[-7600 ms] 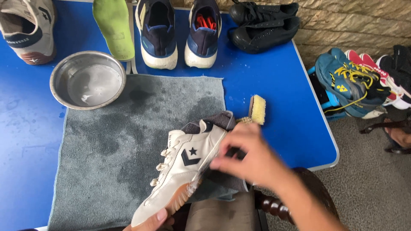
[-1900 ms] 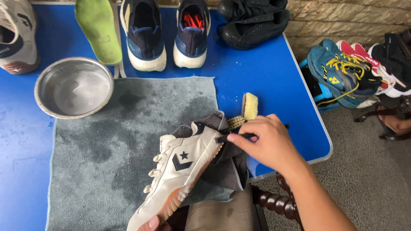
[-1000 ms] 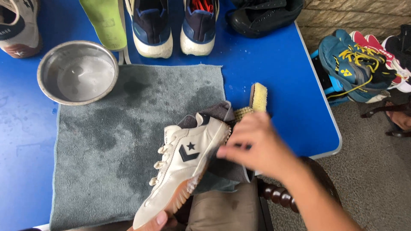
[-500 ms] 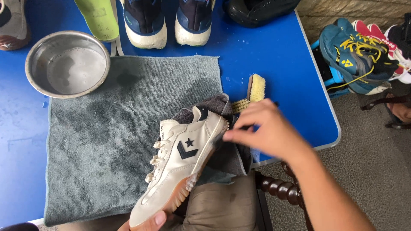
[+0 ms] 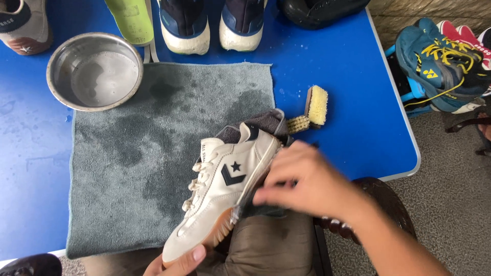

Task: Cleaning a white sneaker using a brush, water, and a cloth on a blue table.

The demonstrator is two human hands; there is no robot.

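Blue table (image 5: pixel 332 61) with damp grey towel (image 5: pixel 128 168) | white sneaker (image 5: pixel 225 189) tilted at 6 o'clock edge | left hand (image 5: pixel 176 258) pinches its toe | right hand (image 5: pixel 302 184), blurred, presses dark cloth (image 5: pixel 266 208) to heel side | light, likely slippery; hold by gum sole (image 5: pixel 217 235).

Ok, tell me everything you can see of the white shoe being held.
The shoe is an off-white low-top, leather-like, with cream laces, a dark star and chevron on its side, a dark heel tab and a tan gum sole. It lies tilted, toe toward the person, over the damp grey towel's edge. The left hand grips the toe; the right hand is at its heel side.
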